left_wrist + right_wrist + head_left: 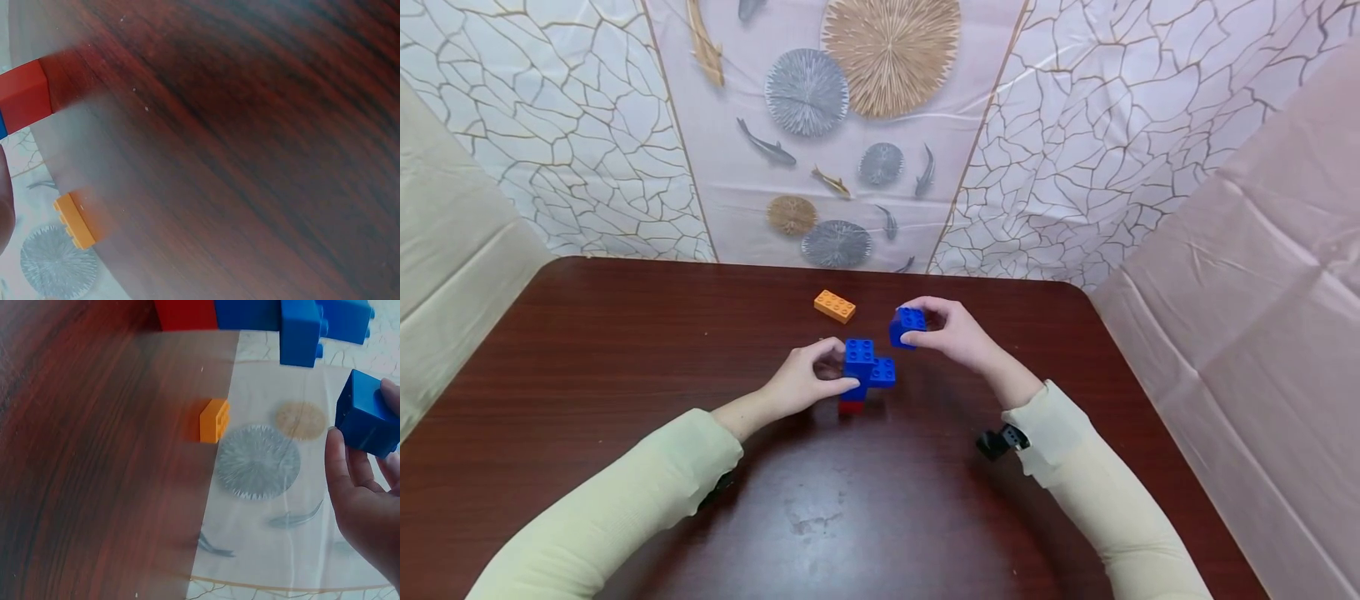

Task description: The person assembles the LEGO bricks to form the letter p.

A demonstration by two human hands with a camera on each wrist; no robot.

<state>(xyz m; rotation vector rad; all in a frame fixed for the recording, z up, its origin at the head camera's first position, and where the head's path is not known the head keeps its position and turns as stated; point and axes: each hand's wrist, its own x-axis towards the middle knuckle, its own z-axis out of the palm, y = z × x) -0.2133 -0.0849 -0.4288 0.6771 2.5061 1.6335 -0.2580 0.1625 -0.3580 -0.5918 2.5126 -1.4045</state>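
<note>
Blue-and-red stacked plastic bricks (861, 368) stand on our dark wood-grained counter (820, 525), gripped by our left hand (800, 380); our right hand (953, 333) pinches a blue studded plastic block (910, 321) just beside them, an orange rectangular plastic brick (834, 307) lying beyond.

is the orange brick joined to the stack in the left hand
No, the orange brick lies by itself on the table, apart from the stack.
</note>
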